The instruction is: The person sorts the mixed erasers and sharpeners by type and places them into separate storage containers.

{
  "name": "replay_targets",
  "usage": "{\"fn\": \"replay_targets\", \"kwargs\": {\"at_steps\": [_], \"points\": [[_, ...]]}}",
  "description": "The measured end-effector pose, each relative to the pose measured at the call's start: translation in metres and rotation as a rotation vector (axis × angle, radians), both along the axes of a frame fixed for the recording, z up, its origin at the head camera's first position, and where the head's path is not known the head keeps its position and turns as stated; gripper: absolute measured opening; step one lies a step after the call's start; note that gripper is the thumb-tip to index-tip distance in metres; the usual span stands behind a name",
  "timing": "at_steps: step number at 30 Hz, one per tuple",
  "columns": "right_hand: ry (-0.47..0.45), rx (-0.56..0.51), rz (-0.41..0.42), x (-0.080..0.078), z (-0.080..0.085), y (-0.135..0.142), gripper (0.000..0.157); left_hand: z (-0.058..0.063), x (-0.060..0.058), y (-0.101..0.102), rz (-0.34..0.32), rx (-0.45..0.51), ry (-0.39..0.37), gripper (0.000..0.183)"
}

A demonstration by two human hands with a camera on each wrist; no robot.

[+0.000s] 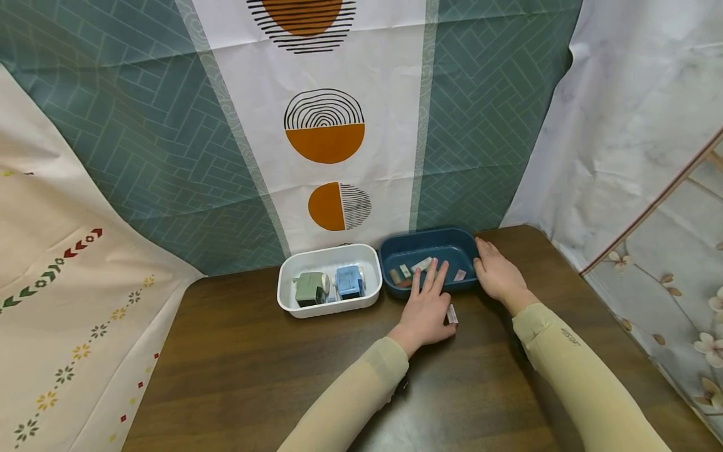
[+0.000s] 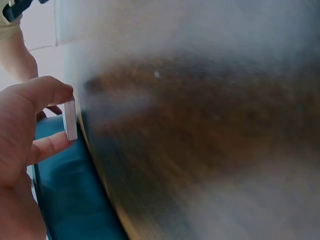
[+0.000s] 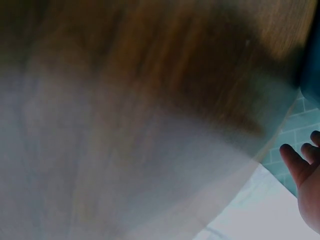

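My left hand [image 1: 426, 314] reaches over the front rim of a dark blue tray [image 1: 429, 240]. Between thumb and a finger it pinches a small white block like an eraser [image 2: 70, 120], seen on edge in the left wrist view; its other fingers stretch over the tray. Inside lie several small eraser-like blocks, among them a white one [image 1: 421, 264] and a pink one [image 1: 460, 275]. At the tray's right end is my right hand [image 1: 499, 274], fingers extended along the rim and nothing gripped. Its straight fingers [image 3: 295, 162] show at the edge of the right wrist view.
Left of the blue tray stands a white tray [image 1: 287, 295] with a green pencil sharpener [image 1: 309, 287] and a blue one [image 1: 348, 280]. Both trays sit at the back of the brown wooden table [image 1: 254, 370], against a patterned cloth [image 1: 390, 125].
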State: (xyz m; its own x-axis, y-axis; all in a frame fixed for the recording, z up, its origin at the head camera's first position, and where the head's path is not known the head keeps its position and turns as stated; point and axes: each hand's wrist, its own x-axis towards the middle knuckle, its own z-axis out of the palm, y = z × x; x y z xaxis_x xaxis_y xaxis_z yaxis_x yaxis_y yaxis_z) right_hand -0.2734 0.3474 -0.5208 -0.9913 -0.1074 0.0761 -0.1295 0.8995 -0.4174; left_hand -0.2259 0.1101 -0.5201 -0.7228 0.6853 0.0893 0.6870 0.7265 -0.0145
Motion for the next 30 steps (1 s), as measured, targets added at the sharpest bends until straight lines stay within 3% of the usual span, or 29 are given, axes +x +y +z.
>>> {"fn": "replay_targets", "kwargs": {"at_steps": [9,22,30], "points": [[-0.015,0.018,0.003,-0.001,0.001,0.001,0.062,-0.002,-0.001,0.000,-0.017,0.023,-0.015,0.043],[0.015,0.015,-0.005,0.000,0.002,0.001,0.061,0.011,-0.004,-0.010,-0.031,0.113,-0.020,0.042],[0.014,0.020,0.005,-0.001,0.002,0.000,0.061,0.019,-0.011,-0.021,0.003,0.231,0.002,0.042]]}}
